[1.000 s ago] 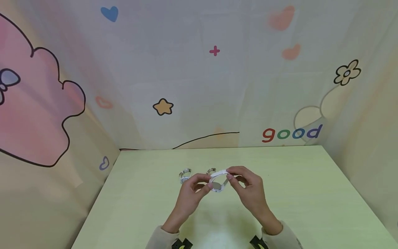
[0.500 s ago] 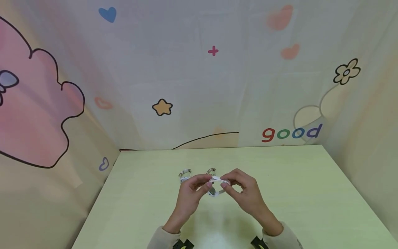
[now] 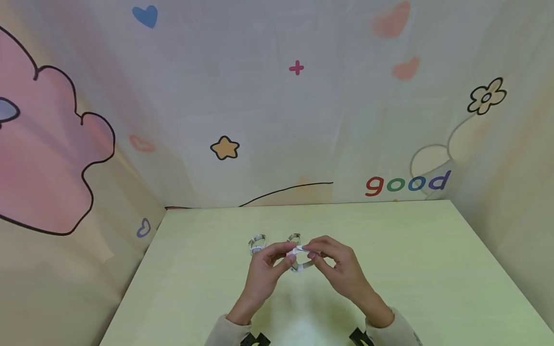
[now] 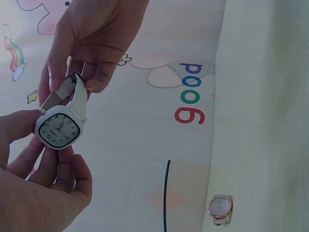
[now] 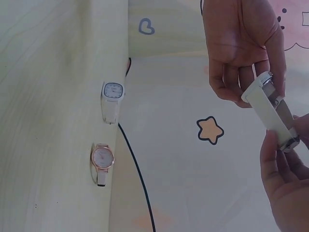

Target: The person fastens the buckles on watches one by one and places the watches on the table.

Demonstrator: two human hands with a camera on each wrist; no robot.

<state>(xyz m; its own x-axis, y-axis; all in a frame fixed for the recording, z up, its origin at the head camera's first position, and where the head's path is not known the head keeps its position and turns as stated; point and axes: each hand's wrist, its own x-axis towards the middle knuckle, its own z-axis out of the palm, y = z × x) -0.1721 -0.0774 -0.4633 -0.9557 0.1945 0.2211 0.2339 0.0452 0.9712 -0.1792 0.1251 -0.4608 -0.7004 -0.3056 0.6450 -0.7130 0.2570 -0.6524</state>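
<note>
A white wristwatch (image 3: 296, 268) with a rounded-square dial is held up over the table between both hands, its strap formed into a loop. The left hand (image 3: 265, 274) pinches its case; in the left wrist view the numbered watch face (image 4: 59, 129) shows above those fingers. The right hand (image 3: 344, 268) pinches the strap near the dark buckle (image 4: 75, 76). From the right wrist view the white strap (image 5: 264, 108) stretches between the two hands. In the head view, fingers cover part of the buckle end, so how far the strap is threaded cannot be told.
Behind the hands, two more watches stand on the pale green table (image 3: 415, 269): a white square-faced watch (image 5: 113, 91) on the left and a round rose-gold watch (image 5: 103, 157) beside it. A printed cloth backdrop (image 3: 268, 105) rises at the table's far edge.
The right hand has shifted left and slightly down, nearer the left hand. The watch has tilted, and its loop looks smaller in the head view. The left hand has hardly moved.
</note>
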